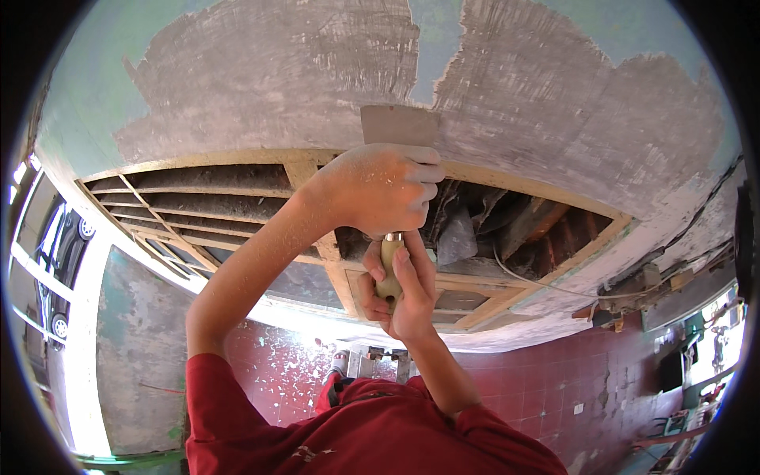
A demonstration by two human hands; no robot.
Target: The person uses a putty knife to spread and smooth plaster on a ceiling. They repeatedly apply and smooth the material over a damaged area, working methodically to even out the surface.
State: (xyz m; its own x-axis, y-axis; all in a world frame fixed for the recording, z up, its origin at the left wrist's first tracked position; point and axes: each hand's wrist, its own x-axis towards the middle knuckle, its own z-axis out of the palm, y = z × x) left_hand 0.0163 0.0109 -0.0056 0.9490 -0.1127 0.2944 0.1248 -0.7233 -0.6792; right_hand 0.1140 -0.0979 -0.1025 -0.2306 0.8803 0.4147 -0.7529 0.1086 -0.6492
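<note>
Both my hands are on a scraper with a wide flat blade (398, 125) and a pale handle (390, 267). My left hand (378, 188), dusty with white powder, is closed over the lower part of the blade, its fingers folded. Below it, my right hand (410, 294) wraps round the handle. The blade's far edge lies at the wall (261, 79), whose bare grey plaster shows where paint is gone. Just beyond the blade runs a narrow strip of pale green paint (437, 47). My left fingers hide part of the blade.
Under the wall is a wooden frame (475, 170) with open gaps and slats; debris and a thin cable (546, 283) show there. Paint flakes litter the red tiled floor (273, 368). A foot (339, 362) stands beside a support below. Broken masonry (633, 289) juts out at right.
</note>
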